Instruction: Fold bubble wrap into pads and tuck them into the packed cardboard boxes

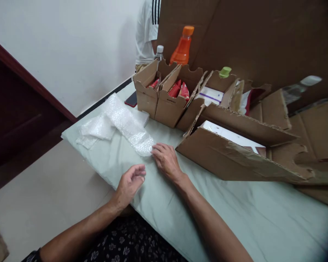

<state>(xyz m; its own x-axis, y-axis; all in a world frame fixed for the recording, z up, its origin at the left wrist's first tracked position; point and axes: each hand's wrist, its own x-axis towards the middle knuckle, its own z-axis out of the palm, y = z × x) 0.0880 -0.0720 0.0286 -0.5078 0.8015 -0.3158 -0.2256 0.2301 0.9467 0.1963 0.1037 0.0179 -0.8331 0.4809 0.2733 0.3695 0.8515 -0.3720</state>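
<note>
A long strip of clear bubble wrap lies on a cloth-covered table, with more crumpled bubble wrap beside its far left part. My right hand rests at the strip's near end, fingertips touching its edge and fingers loosely bent; its thumb is hidden. Left of it, my left hand hovers over the table's front edge. Its fingers curve with a gap from the thumb, and nothing is in them.
Several open cardboard boxes hold red packets and white cartons. A large cardboard tray stands to the right. Behind are an orange bottle and clear bottles. A phone lies by the boxes; a person in white is beyond.
</note>
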